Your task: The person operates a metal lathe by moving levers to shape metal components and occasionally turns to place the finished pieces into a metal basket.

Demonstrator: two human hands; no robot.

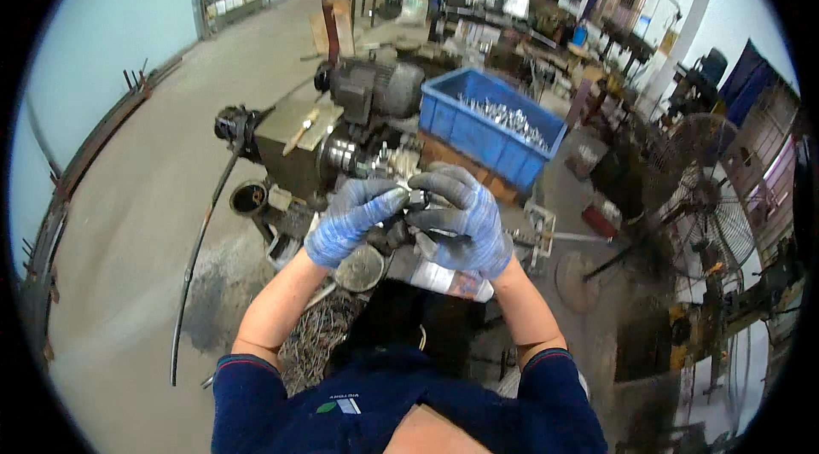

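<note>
My left hand (358, 219) and my right hand (465, 219), both in blue and grey work gloves, meet in front of my chest. Between their fingertips is a small shiny metal part (416, 197); its exact kind is too small to make out. Fingers of both hands are closed on it. Just beyond my left hand is the round chuck (341, 155) of a small lathe-like machine. A blue plastic crate (478, 145) stands past my right hand, with many small metal pieces (508, 119) inside.
On the machine's top lies a wooden-handled brush (300, 131), with an electric motor (380, 89) behind it. Metal shavings (320, 339) are heaped below my left forearm, near a round pan (360, 269). A hose (205, 249) hangs at left; a stand fan (704, 189) is at right.
</note>
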